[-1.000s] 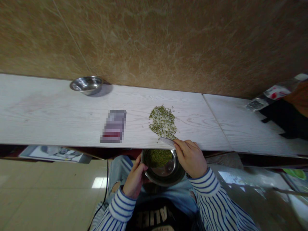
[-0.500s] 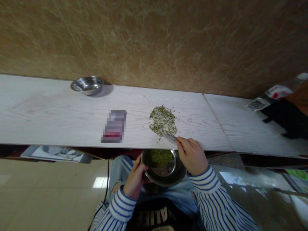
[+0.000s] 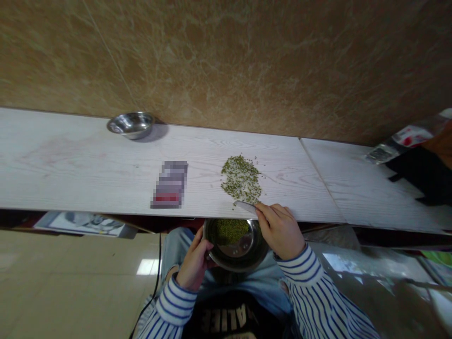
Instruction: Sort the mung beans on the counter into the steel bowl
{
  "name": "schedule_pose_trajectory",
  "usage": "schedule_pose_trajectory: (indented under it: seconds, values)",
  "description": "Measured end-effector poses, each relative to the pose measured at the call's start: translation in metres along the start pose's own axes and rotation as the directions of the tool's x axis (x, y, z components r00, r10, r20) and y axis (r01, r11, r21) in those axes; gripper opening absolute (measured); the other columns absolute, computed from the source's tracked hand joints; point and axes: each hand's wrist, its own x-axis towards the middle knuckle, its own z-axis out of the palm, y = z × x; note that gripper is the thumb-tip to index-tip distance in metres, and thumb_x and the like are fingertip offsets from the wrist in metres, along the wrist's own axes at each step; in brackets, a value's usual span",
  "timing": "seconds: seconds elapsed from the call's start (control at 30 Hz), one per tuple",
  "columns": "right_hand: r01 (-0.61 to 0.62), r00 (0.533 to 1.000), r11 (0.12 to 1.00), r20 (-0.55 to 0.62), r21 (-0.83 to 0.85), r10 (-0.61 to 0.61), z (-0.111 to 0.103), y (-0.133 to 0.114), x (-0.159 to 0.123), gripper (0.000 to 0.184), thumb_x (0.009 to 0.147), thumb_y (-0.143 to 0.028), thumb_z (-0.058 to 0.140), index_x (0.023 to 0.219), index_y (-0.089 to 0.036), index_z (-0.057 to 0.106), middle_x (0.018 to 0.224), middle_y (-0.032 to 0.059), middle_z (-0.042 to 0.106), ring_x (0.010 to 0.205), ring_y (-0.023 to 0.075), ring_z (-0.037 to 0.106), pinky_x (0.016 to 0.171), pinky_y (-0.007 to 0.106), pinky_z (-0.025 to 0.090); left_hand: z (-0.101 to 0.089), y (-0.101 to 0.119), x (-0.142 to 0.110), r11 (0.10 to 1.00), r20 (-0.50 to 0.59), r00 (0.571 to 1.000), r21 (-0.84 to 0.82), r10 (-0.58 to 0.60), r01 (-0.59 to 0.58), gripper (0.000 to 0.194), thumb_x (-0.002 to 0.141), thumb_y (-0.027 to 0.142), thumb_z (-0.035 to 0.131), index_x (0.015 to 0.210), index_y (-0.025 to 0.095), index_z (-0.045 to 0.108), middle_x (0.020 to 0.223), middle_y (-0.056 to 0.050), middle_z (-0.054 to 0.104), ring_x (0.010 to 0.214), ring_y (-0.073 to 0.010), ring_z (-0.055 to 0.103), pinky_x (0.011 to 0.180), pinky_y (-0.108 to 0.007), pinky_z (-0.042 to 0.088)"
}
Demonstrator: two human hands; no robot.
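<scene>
My left hand grips the left rim of a steel bowl, its thumb over the edge. The bowl is held just below the table's front edge, over my lap, with green mung beans gathered on its far side. In my right hand is what looks like a metal spoon, seen nearly edge-on, its handle hidden in my fingers. The spoon lies low at the near edge of a thin spread of mung beans on the tabletop, close above the bowl.
A second steel bowl stands against the marble-patterned wall. A blurred-out flat rectangle lies on the white wood-grain table. At the far right are a clear plastic package and a black object. Papers sit on a shelf underneath.
The bowl has shifted slightly left with my left hand. My right hand has drawn the spoon a little toward me and left, and the spoon now shows thinner.
</scene>
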Motion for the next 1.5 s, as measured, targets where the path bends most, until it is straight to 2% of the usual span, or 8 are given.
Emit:
schedule_pose_trajectory:
  seconds: [0.17,0.4,0.7,1.03,1.27,1.37,1.5]
  values:
    - [0.007,1.0,1.0,0.014,-0.007,-0.007,0.0,-0.001,0.002,0.021,0.091,-0.02,0.046,0.103,-0.018,0.063,0.084,0.0057,0.069,0.08,0.0172,0.059,0.073,0.029,0.037,-0.008,0.0,0.001,0.999,-0.002,1.0,0.022,0.029,-0.029,0.066,0.067,0.017,0.054,0.131,0.03,0.047,0.088,0.001,0.063,0.067,-0.014,0.055,0.054,-0.025,0.047]
    - [0.046,0.997,0.999,0.056,0.011,-0.047,0.001,-0.004,0.006,0.02,0.092,-0.021,0.046,0.103,-0.019,0.063,0.086,0.0056,0.069,0.083,0.0169,0.058,0.074,0.029,0.036,-0.016,0.001,0.001,0.999,-0.012,0.999,0.026,0.039,-0.039,0.066,0.066,0.017,0.055,0.131,0.03,0.047,0.105,-0.002,0.064,0.076,-0.0155,0.058,0.055,-0.024,0.045]
    - [0.095,0.992,0.993,0.079,0.071,-0.101,0.006,-0.01,0.009,0.02,0.092,-0.019,0.047,0.104,-0.02,0.063,0.088,0.0048,0.07,0.087,0.0167,0.058,0.074,0.029,0.037,-0.028,0.003,0.0,0.999,-0.042,0.999,0.024,0.034,-0.033,0.07,0.063,0.015,0.055,0.132,0.029,0.047,0.096,-0.001,0.067,0.065,-0.0136,0.057,0.055,-0.026,0.044]
    - [0.151,0.978,0.975,0.122,0.161,-0.171,-0.005,-0.015,-0.004,0.021,0.092,-0.017,0.046,0.105,-0.019,0.062,0.091,0.0052,0.07,0.089,0.0175,0.058,0.076,0.031,0.039,-0.024,-0.001,0.0,0.999,-0.014,0.999,0.004,0.032,-0.032,0.069,0.064,0.014,0.055,0.131,0.029,0.049,0.107,-0.002,0.066,0.073,-0.015,0.058,0.058,-0.026,0.046]
    - [0.068,0.995,0.987,0.067,0.145,-0.078,-0.011,-0.004,-0.017,0.019,0.093,-0.022,0.046,0.102,-0.018,0.062,0.088,0.0056,0.069,0.085,0.0164,0.06,0.077,0.031,0.041,-0.026,-0.003,0.003,0.999,-0.024,0.998,0.018,0.051,-0.051,0.074,0.062,0.012,0.054,0.134,0.028,0.047,0.098,-0.002,0.068,0.066,-0.0129,0.056,0.054,-0.023,0.044]
    - [0.034,0.998,0.988,0.047,0.147,-0.041,-0.012,0.006,-0.023,0.02,0.093,-0.024,0.046,0.103,-0.018,0.062,0.09,0.0053,0.069,0.084,0.0165,0.06,0.077,0.032,0.042,-0.026,-0.006,0.004,0.995,-0.045,0.999,0.097,0.006,-0.002,0.073,0.062,0.013,0.054,0.133,0.03,0.048,0.092,0.0,0.067,0.062,-0.0123,0.054,0.05,-0.023,0.043]
    - [0.004,1.0,0.99,0.024,0.138,-0.008,-0.014,0.014,-0.03,0.02,0.093,-0.024,0.046,0.104,-0.018,0.062,0.091,0.0055,0.069,0.084,0.017,0.061,0.077,0.032,0.044,-0.027,-0.014,0.005,0.994,-0.049,0.998,0.105,-0.032,0.037,0.074,0.063,0.015,0.054,0.135,0.03,0.046,0.092,0.0,0.067,0.062,-0.0134,0.055,0.052,-0.025,0.046]
